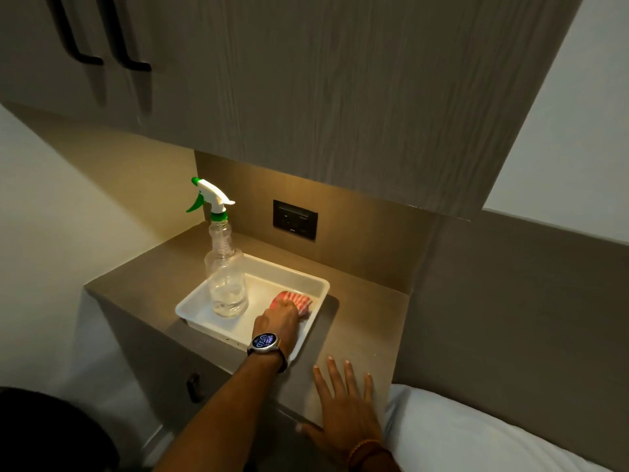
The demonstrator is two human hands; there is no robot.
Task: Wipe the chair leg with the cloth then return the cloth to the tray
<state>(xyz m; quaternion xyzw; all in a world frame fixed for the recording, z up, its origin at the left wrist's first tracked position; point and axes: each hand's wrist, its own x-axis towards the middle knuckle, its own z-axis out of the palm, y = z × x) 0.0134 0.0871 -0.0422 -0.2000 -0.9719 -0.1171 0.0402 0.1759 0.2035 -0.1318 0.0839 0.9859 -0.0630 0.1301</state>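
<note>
Head view, looking down at a bedside desk (357,321). A white tray (204,301) sits on the desk under a wall socket (295,219); inside it stand a clear spray bottle (226,277) at the left and a red-and-white striped cloth (296,299) at the right, bunched against the right wall. The left hand (277,321), with a watch (263,342) at the wrist, reaches into the tray and rests on the near edge of the cloth; its fingers are curled down over the fabric, but whether they are already pinching it cannot be told, since the back of the hand hides the fingertips. The right hand (343,403) lies flat on the desk's near corner, fingers spread, holding nothing. A bed (476,434) adjoins at the right. No chair is clearly in view.

Handling, as judged: the cloth looks light, soft and limp — it should crumple into the palm and will drape if lifted by one corner. A whole-hand gather at the bunched middle seems the surest hold. The bottle stands close by, so a lift up and to the right would keep clear of it — the tray itself is light and may slide.
</note>
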